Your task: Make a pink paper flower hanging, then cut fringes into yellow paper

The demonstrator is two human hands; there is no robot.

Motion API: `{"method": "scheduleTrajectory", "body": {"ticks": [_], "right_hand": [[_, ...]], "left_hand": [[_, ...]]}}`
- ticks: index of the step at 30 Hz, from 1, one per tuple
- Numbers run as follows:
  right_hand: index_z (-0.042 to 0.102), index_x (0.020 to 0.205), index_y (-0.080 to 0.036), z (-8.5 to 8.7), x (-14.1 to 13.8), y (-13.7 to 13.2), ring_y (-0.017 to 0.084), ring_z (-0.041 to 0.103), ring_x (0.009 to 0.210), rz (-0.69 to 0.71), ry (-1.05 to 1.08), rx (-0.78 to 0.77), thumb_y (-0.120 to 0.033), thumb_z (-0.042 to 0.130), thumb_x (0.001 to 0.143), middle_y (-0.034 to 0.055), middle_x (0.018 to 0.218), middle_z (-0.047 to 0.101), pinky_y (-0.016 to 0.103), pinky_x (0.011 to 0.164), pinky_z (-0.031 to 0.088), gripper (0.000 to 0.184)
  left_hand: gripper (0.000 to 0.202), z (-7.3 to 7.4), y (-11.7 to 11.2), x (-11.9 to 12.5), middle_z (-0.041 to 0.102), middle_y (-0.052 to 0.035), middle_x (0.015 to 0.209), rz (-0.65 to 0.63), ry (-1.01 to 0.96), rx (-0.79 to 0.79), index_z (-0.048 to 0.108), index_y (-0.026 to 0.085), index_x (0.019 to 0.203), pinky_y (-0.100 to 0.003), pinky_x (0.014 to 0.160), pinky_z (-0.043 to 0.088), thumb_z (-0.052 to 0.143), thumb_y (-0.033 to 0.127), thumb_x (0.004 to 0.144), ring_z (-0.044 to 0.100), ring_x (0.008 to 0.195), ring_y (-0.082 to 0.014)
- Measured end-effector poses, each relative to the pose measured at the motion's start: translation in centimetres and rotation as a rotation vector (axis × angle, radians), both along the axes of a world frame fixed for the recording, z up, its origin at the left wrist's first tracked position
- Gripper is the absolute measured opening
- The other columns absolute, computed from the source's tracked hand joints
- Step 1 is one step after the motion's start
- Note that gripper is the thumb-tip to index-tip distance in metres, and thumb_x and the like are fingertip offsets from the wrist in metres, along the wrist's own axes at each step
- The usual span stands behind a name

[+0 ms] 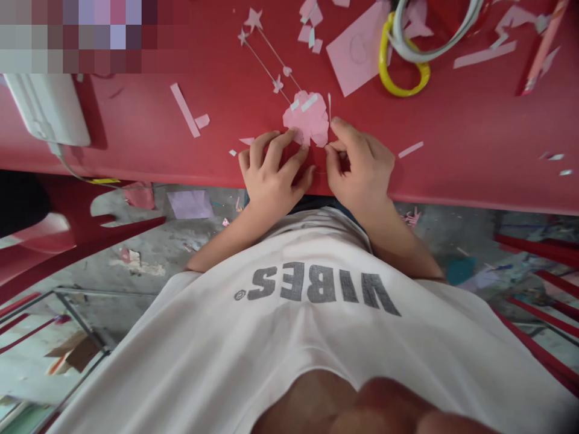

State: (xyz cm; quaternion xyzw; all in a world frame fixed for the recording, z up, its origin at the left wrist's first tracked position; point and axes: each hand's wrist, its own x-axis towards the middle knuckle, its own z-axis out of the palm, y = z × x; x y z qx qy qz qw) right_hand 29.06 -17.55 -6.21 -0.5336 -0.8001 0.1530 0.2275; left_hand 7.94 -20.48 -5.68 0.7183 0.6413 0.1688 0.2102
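A pink cloud-shaped paper cutout (307, 119) lies near the front edge of the red table (474, 138), with small white tape strips on it and thin strings with pink paper stars (253, 19) running away from it. My left hand (274, 172) rests with its fingers spread flat on the table, the fingertips pressing the cutout's lower left edge. My right hand (359, 166) sits just right of the cutout, thumb and fingers pinched together on something small I cannot make out.
Pink paper strips (184, 110) and scraps litter the table. A pink paper sheet (357, 48), yellow-handled scissors (400, 78) and a grey cable lie at the back right. A white device (47, 108) sits at the left. Red chairs (67, 241) and paper scraps are on the floor.
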Motion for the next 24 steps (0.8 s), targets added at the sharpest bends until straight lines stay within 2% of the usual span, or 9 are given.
{"method": "scheduleTrajectory", "body": {"ticks": [5,11,14,17,24], "right_hand": [[0.059,0.154,-0.017,0.0,-0.4,0.4,0.025,0.077,0.109,-0.013,-0.011,-0.032,-0.032,0.029,0.121,0.0126,0.12,0.081,0.048,0.102,0.062,0.047],[0.053,0.159,-0.017,0.2,-0.7,0.6,0.025,0.078,0.116,-0.039,0.037,-0.026,-0.032,0.036,0.122,0.0127,0.124,0.082,0.047,0.107,0.062,0.044],[0.048,0.165,-0.024,0.0,-0.7,0.6,0.026,0.076,0.118,-0.068,0.112,-0.094,-0.038,0.038,0.121,0.0108,0.126,0.08,0.049,0.111,0.06,0.047],[0.045,0.166,-0.032,-0.3,-0.6,0.6,0.028,0.074,0.113,-0.084,0.171,-0.121,-0.042,0.04,0.12,0.0084,0.12,0.078,0.051,0.109,0.059,0.048],[0.042,0.161,-0.026,0.1,-1.1,0.6,0.025,0.073,0.099,-0.105,0.237,-0.046,-0.034,0.048,0.117,0.0053,0.106,0.075,0.045,0.097,0.059,0.046]], "left_hand": [[0.037,0.1,0.1,0.1,0.067,-0.0073,0.165,0.003,0.01,0.0,0.077,0.038,0.139,-0.071,0.128,0.035,0.069,0.05,0.104,0.054,0.157,-0.0468],[0.036,0.0,0.1,0.1,0.067,-0.0081,0.164,0.007,0.007,0.008,0.078,0.038,0.138,-0.07,0.128,0.033,0.068,0.05,0.105,0.054,0.156,-0.0467],[0.036,-0.1,0.1,0.1,0.068,-0.0085,0.162,0.006,0.013,0.025,0.078,0.038,0.137,-0.069,0.128,0.033,0.068,0.051,0.105,0.055,0.155,-0.0463],[0.036,-0.1,0.1,0.2,0.069,-0.009,0.161,0.009,0.025,0.031,0.078,0.037,0.137,-0.068,0.128,0.034,0.068,0.051,0.105,0.055,0.155,-0.0457],[0.036,-0.2,0.0,0.3,0.069,-0.0104,0.16,0.011,0.029,0.049,0.078,0.036,0.136,-0.068,0.127,0.035,0.068,0.052,0.105,0.056,0.154,-0.046]]}}
